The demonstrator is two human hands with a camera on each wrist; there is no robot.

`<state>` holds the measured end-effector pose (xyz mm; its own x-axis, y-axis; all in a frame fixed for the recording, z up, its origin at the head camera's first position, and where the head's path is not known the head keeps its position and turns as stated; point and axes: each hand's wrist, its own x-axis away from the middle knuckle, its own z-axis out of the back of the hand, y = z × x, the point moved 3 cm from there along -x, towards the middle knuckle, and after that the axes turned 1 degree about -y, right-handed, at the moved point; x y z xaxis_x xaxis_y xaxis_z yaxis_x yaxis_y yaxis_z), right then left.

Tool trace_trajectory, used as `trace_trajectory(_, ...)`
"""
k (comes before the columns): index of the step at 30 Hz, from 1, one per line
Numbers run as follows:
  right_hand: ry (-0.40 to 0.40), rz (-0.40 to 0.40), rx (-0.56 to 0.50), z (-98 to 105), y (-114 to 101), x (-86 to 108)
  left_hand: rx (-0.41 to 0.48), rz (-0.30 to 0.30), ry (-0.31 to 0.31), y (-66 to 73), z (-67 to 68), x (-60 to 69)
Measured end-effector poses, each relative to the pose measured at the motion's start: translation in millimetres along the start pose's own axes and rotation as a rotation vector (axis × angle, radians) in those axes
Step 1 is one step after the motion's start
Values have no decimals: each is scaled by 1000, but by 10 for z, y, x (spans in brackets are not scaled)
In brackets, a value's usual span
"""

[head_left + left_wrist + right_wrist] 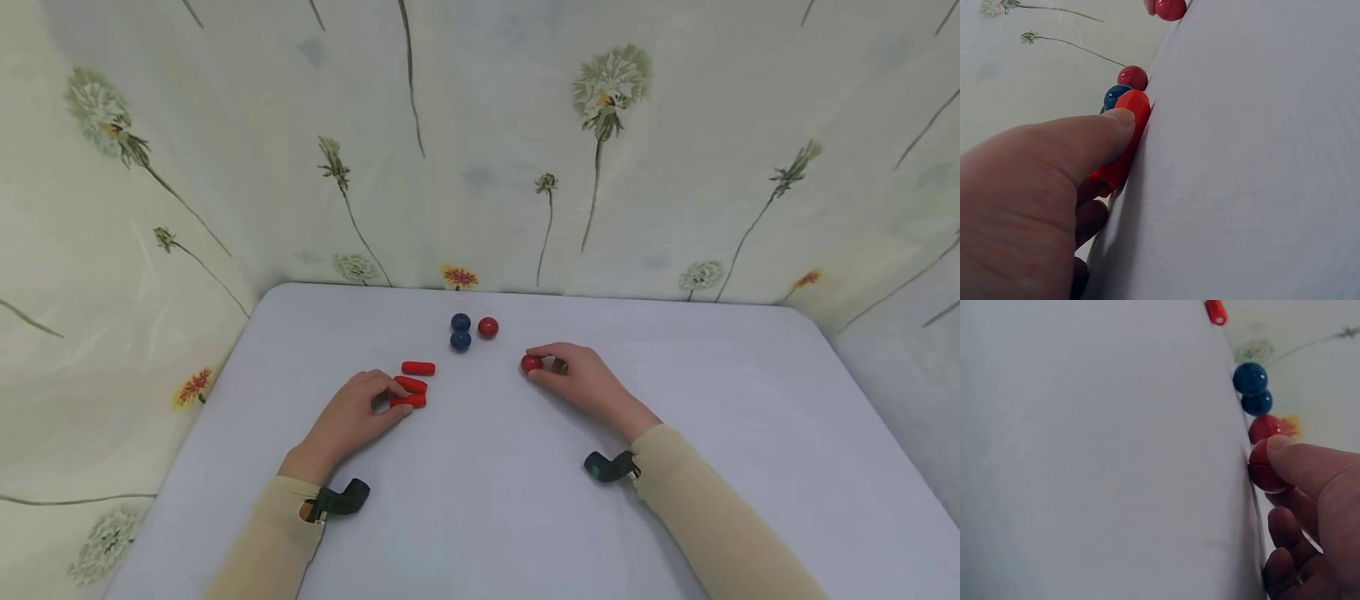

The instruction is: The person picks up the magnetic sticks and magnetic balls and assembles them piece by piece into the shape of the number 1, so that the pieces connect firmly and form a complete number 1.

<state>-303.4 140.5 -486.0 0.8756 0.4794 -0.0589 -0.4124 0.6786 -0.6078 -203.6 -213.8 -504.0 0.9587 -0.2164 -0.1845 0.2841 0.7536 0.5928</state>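
Observation:
Three short red sticks lie at centre left; the nearest red stick (pixel 408 401) is pinched between thumb and fingers of my left hand (pixel 358 417). In the left wrist view the thumb of that hand (pixel 1029 187) presses on the red stick (pixel 1127 147). The middle stick (pixel 411 384) lies just beyond, by the fingertips, and the far stick (pixel 418 368) lies apart. My right hand (pixel 588 383) pinches a red ball (pixel 531 363). The right wrist view shows this hand (pixel 1335 494) with its thumb on the ball (pixel 1266 472).
Two blue balls (pixel 461 332) stand one behind the other past the sticks, with another red ball (pixel 488 327) to their right. A white-covered table (pixel 480 508) lies below, and a flower-patterned cloth (pixel 480 167) hangs behind and at the sides.

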Motion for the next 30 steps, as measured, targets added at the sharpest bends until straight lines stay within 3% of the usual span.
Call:
trace_trajectory(8, 63, 25, -99, -55, 119, 133, 0, -11, 13, -11, -12, 26)
trace_trajectory(14, 102, 50, -89, -86, 168, 145, 11, -18, 12, -8, 15, 26)
trace_trajectory(30, 97, 70, -97, -84, 170, 151, -25, -37, -40, 80, -28, 88)
